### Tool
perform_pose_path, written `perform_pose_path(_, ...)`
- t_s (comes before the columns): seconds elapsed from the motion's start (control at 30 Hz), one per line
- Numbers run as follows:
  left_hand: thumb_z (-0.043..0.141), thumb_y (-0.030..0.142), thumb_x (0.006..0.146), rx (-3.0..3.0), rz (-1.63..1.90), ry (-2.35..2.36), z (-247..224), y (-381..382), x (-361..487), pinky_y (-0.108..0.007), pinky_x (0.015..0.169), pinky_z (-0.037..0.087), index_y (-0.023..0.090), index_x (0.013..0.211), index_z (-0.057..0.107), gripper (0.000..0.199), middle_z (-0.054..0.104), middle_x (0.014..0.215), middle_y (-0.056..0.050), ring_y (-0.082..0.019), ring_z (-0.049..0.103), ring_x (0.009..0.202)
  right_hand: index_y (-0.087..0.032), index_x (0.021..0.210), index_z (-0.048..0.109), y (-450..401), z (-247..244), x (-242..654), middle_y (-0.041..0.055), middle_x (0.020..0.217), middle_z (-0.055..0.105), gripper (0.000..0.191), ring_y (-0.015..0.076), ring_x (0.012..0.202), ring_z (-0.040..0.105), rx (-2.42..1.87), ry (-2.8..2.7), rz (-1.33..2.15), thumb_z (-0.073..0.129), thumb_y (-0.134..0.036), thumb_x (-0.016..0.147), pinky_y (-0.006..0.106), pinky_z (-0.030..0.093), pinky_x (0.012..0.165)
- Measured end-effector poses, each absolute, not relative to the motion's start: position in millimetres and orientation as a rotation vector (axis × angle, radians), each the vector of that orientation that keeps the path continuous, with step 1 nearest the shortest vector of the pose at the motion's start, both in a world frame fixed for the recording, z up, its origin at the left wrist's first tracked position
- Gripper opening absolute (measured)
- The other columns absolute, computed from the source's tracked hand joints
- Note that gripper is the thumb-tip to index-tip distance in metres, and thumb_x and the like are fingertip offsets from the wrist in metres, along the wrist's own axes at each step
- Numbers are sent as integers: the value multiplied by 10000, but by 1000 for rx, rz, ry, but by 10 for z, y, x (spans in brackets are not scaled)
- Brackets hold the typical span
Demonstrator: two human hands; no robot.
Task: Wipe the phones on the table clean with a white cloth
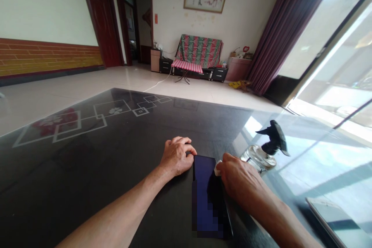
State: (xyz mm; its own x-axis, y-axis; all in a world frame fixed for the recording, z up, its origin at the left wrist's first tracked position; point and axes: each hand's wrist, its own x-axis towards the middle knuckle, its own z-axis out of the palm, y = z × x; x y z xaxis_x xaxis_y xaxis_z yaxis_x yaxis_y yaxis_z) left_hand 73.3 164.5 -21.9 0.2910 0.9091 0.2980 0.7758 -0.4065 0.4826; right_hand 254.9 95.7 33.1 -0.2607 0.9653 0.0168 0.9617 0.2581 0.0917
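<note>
A dark phone-like device (205,190) lies flat on the black glossy table (130,143), its lower part pixelated. My left hand (178,156) rests on the table at its upper left corner, fingers curled, thumb and index fingertips against the edge. Pinched in my right hand (238,176) is a small white piece of cloth or tissue (217,167), at the device's upper right edge. Just beyond my right hand stands a clear spray bottle (258,157) with a black trigger head.
Another flat device (337,221) lies at the table's lower right. Past the far table edge are a fabric-covered object (200,51), a pink striped stand (187,66) and low cabinets (219,74). A purple curtain (285,27) hangs beside the right window.
</note>
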Motion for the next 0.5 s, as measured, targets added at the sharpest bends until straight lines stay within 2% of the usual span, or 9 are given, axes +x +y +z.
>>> perform_pose_path(0.2,564,194,722,2313,781,1548,-199,1636,731,-449,980,347,333,751,745,230,645,1185,40,-239,500,1170,-173,717,650,854,325,2519,47,767,564,267,143,651,513,1884,2467,155,447,-43,831,272,253,572)
perform_pose_path(0.5,562,176,712,2317,795,1522,-216,1658,726,-466,980,348,324,749,742,236,643,1185,39,-247,506,1161,-198,772,627,347,244,2583,29,810,553,260,136,671,498,1851,2602,12,448,-14,817,252,301,594)
